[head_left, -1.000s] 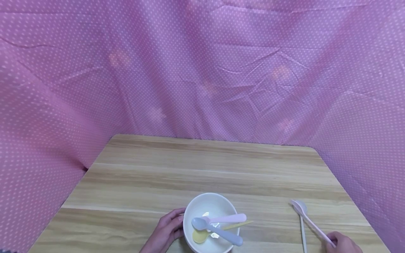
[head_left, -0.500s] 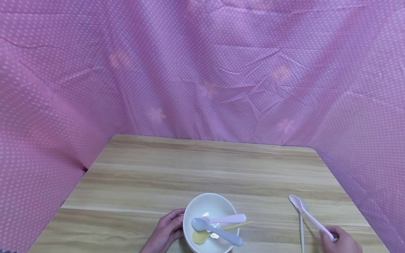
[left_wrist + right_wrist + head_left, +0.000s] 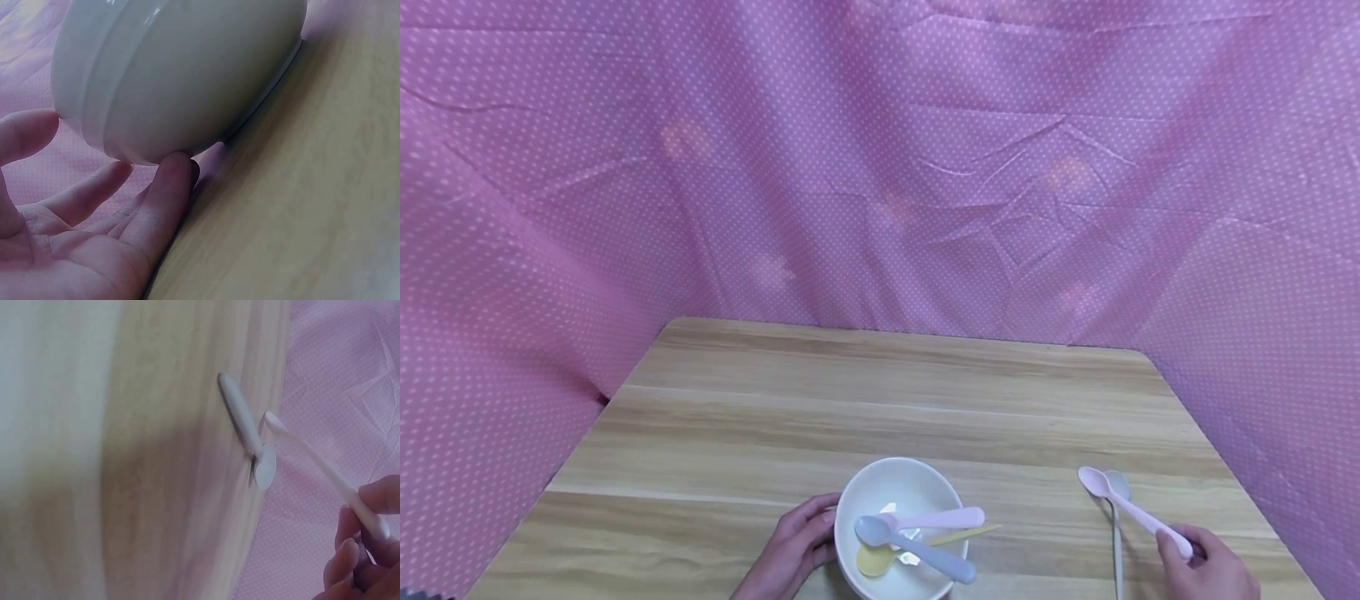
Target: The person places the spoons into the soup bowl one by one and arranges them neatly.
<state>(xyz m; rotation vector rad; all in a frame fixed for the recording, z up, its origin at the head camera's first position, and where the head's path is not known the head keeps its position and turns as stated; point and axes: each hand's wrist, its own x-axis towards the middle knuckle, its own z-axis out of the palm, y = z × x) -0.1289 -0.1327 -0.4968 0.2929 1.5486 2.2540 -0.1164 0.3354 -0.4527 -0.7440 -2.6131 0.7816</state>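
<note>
From the head camera I have my right hand at the lower right of the table, its thumb and fingers pinching the handle end of a pale pink spoon. That spoon slants away to the left, its head crossing in front of the head of a grey spoon lying on the wood; my right wrist camera shows a gap between the two, so I read the pink one as raised. Well to the left, my left hand rests its extended fingertips against the outer wall of a white bowl, spread rather than gripping it. The bowl stands upright near the front, and three spoons lean in it with handles jutting past the right-hand rim: a lilac spoon, a yellow spoon and, over both, a blue-grey spoon. Pink dotted cloth hangs behind and along both sides.
</note>
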